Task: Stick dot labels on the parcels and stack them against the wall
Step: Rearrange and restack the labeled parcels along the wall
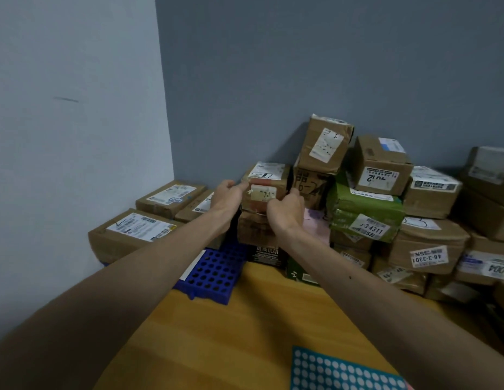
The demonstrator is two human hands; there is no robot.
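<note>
Small parcel at frame centre, on top of lower boxes at left end of stack, close to grey wall. Sits level, nearly cube-shaped, so long axis unclear. White label on top face points up; second pale label on front face points toward camera. Brown cardboard, worn, reddish tape band across front.

Left hand grips parcel's left front edge, fingers curled. Right hand grips lower right side.

Teal dot sheet lies flat on wooden table, bottom right. Blue perforated tray lower centre-left.
</note>
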